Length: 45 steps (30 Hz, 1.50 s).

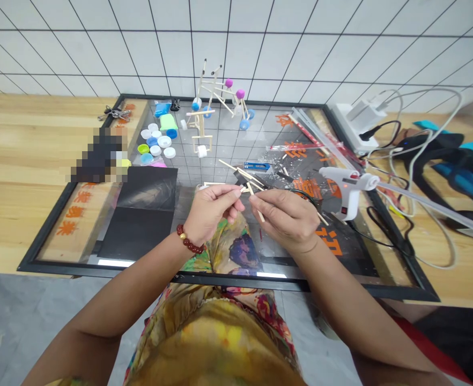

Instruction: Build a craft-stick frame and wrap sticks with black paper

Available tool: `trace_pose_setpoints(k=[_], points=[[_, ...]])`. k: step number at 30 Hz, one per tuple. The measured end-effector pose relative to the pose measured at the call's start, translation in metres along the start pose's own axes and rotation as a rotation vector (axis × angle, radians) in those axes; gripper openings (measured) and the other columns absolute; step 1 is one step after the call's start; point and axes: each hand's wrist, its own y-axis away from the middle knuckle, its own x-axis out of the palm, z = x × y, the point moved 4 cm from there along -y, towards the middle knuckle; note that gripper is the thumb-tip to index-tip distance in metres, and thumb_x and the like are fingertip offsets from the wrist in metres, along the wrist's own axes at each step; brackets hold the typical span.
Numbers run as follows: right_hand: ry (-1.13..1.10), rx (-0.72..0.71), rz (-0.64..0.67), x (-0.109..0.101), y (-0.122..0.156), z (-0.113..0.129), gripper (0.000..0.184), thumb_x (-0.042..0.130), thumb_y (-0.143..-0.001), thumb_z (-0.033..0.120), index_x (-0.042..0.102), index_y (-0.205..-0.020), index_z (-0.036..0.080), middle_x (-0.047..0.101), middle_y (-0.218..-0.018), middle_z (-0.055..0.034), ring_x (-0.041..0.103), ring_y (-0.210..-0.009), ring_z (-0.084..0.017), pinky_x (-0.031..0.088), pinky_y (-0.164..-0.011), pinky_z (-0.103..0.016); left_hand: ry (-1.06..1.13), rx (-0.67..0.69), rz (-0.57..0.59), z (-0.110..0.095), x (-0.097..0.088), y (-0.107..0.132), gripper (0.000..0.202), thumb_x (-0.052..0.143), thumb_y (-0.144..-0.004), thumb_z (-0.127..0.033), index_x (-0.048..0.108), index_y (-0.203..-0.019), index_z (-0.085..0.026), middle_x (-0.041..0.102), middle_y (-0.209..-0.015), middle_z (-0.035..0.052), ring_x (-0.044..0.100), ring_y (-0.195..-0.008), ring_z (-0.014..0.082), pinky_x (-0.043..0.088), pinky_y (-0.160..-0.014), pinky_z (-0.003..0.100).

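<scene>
Above the glass-topped board, my left hand is closed in a pinch, with a short pale stick end showing at its fingertips. My right hand grips a thin wooden stick between thumb and fingers, its lower end poking out below them. The two sets of fingertips are close together but apart. Just beyond them lies a loose pile of wooden sticks, beside a blue-handled cutter. Farther back stands a stick model with bottle caps and purple balls, and a smaller stick frame in front of it.
A white glue gun and its cables are on the right, near a white power strip and clear glue sticks. Several bottle caps and a black sheet lie on the left. A tiled wall bounds the back.
</scene>
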Motion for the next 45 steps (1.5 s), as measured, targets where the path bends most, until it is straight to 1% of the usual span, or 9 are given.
trace_pose_setpoints(k=[3, 5, 9, 12, 15, 20, 24, 27, 45], points=[[-0.05, 0.08, 0.016, -0.001, -0.002, 0.0, 0.024, 0.073, -0.08, 0.015, 0.074, -0.096, 0.033, 0.078, -0.091, -0.0028, 0.073, -0.082, -0.018, 0.061, -0.075, -0.033, -0.002, -0.003, 0.007, 0.0, 0.0, 0.0, 0.026, 0.08, -0.072, -0.034, 0.071, -0.085, -0.013, 0.066, -0.059, -0.0007, 0.054, -0.045, 0.0063, 0.039, -0.041, 0.019], [-0.071, 0.144, -0.038, -0.007, -0.004, 0.002, 0.02, 0.073, -0.081, 0.017, 0.074, -0.093, 0.033, 0.077, -0.09, -0.0031, 0.073, -0.08, -0.019, 0.06, -0.074, -0.034, -0.008, -0.003, 0.0, 0.0, 0.0, 0.0, 0.025, 0.08, -0.073, -0.034, 0.071, -0.085, -0.013, 0.066, -0.06, -0.0006, 0.053, -0.045, 0.0063, 0.039, -0.042, 0.019], [-0.215, 0.47, -0.156, -0.017, -0.008, -0.006, 0.008, 0.067, -0.088, 0.031, 0.073, -0.091, 0.029, 0.075, -0.087, -0.0053, 0.07, -0.076, -0.02, 0.058, -0.073, -0.038, -0.046, 0.011, -0.071, -0.002, -0.003, 0.001, 0.02, 0.078, -0.073, -0.03, 0.073, -0.084, -0.014, 0.061, -0.056, -0.0021, 0.047, -0.044, 0.0042, 0.034, -0.041, 0.016], [-0.481, 0.73, -0.128, -0.011, -0.006, -0.019, 0.019, 0.065, -0.087, 0.045, 0.07, -0.086, 0.027, 0.07, -0.077, -0.0036, 0.064, -0.065, -0.018, 0.055, -0.064, -0.036, -0.054, 0.012, -0.123, -0.003, -0.005, 0.001, 0.018, 0.078, -0.072, -0.028, 0.075, -0.083, -0.014, 0.056, -0.054, -0.0033, 0.042, -0.045, 0.0028, 0.029, -0.041, 0.015], [-0.662, 0.846, -0.096, -0.001, -0.003, -0.027, 0.028, 0.07, -0.081, 0.052, 0.068, -0.079, 0.025, 0.064, -0.067, -0.0012, 0.056, -0.058, -0.016, 0.049, -0.056, -0.032, -0.051, 0.012, -0.13, -0.003, -0.005, 0.0, 0.018, 0.079, -0.071, -0.028, 0.076, -0.083, -0.015, 0.055, -0.054, -0.0031, 0.041, -0.046, 0.0028, 0.026, -0.042, 0.015], [-0.706, 0.856, -0.043, 0.008, -0.002, -0.026, 0.027, 0.074, -0.077, 0.052, 0.069, -0.078, 0.026, 0.064, -0.07, -0.0002, 0.055, -0.062, -0.015, 0.048, -0.06, -0.031, -0.057, 0.009, -0.097, -0.003, -0.004, 0.001, 0.018, 0.08, -0.07, -0.03, 0.076, -0.08, -0.016, 0.055, -0.053, -0.0026, 0.041, -0.046, 0.0036, 0.025, -0.042, 0.016], [-0.748, 0.847, -0.084, 0.009, -0.001, -0.026, 0.019, 0.076, -0.079, 0.045, 0.071, -0.079, 0.026, 0.067, -0.072, 0.0008, 0.056, -0.064, -0.014, 0.048, -0.063, -0.031, -0.069, 0.02, -0.072, -0.004, -0.003, 0.003, 0.019, 0.079, -0.071, -0.03, 0.076, -0.081, -0.015, 0.055, -0.052, -0.0026, 0.041, -0.045, 0.0037, 0.026, -0.041, 0.016], [-0.749, 0.869, -0.099, 0.01, -0.001, -0.027, 0.022, 0.077, -0.077, 0.046, 0.071, -0.078, 0.025, 0.067, -0.071, 0.0007, 0.056, -0.063, -0.014, 0.048, -0.063, -0.031, -0.082, 0.024, -0.062, -0.005, -0.001, 0.004, 0.017, 0.079, -0.071, -0.029, 0.076, -0.081, -0.015, 0.054, -0.051, -0.0031, 0.04, -0.043, 0.0032, 0.025, -0.041, 0.017], [-0.916, 1.001, -0.21, 0.011, -0.004, -0.03, 0.029, 0.087, -0.064, 0.046, 0.072, -0.07, 0.022, 0.062, -0.058, 0.0024, 0.048, -0.052, -0.01, 0.038, -0.051, -0.026, -0.147, 0.02, -0.026, -0.006, 0.001, 0.007, 0.02, 0.077, -0.074, -0.03, 0.075, -0.085, -0.014, 0.059, -0.053, -0.0038, 0.042, -0.042, 0.0022, 0.03, -0.041, 0.015]])
